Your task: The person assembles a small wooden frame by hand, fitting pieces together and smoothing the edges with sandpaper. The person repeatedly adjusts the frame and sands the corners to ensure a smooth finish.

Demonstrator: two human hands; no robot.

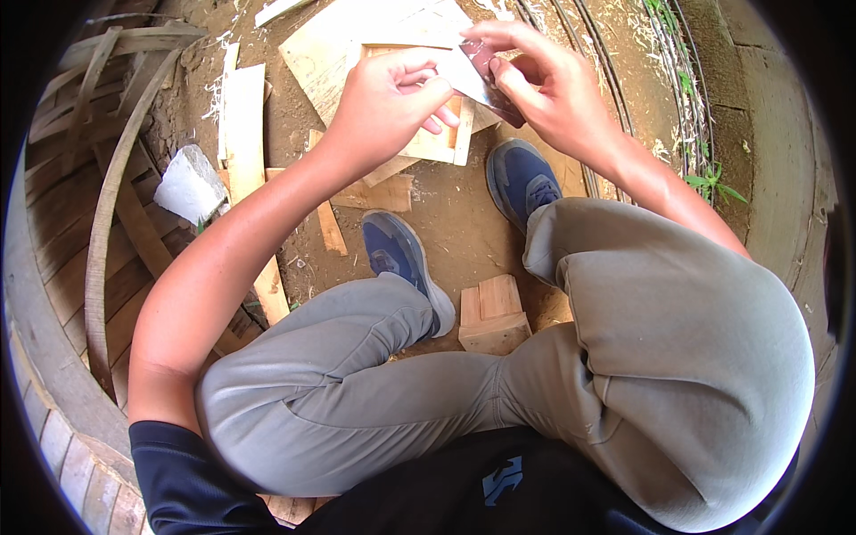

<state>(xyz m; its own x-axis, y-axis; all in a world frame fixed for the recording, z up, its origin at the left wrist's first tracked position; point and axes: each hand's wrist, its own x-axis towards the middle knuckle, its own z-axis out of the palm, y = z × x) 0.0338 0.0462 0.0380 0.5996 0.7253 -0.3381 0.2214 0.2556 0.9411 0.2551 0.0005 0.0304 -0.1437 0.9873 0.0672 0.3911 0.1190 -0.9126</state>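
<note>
My right hand (539, 85) pinches a small flat sheet (481, 76) between thumb and fingers. The sheet is pale and glossy in its middle and dark reddish-brown along its right side; its kind I cannot tell. Close to its left edge, my left hand (388, 102) has its fingers curled and the thumb bent toward the forefinger. Whether anything lies between those fingertips is hidden. Below both hands rests a shallow wooden frame or box (465, 134) in light wood, over a wide pale board (316, 58) on the ground.
Wood strips (245, 125) and a whitish block (191, 185) lie on the dirt at left, beside curved slatted woodwork (116, 205). A small wooden block (493, 312) sits between my blue shoes (526, 174). Thin rods (593, 45) run along the right, near a timber beam (776, 134).
</note>
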